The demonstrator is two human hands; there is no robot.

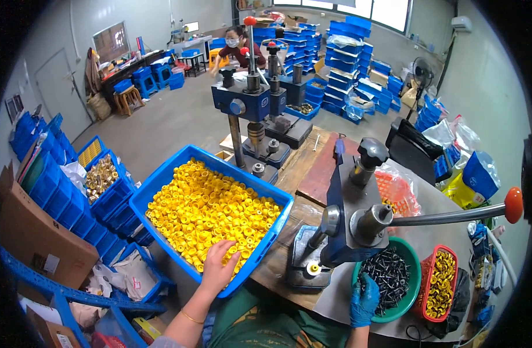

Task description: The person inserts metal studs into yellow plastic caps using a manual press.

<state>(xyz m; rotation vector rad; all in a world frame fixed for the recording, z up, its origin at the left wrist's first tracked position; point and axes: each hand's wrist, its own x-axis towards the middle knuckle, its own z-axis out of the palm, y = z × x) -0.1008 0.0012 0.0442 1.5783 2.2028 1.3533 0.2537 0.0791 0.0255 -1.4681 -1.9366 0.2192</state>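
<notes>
My bare left hand (219,264) is over the near side of a blue bin (139,204), its fingers spread and touching the heap of small yellow caps (211,203). In a blue glove, my right hand (364,298) reaches over the left rim of a green bowl (415,272). Its fingers curl in among thin black pin-like parts (388,272); whatever they hold is hidden. Between my hands stands a blue hand press (356,214) with a lever ending in a red knob (514,205). One yellow cap (314,269) sits on the press base, under the ram.
A red basket (437,284) of yellow-and-black parts stands right of the bowl. More presses (251,104) stand at the table's far end. Stacked blue bins (74,191) and a cardboard box (42,232) flank me on the left. A masked person (240,49) is farther back.
</notes>
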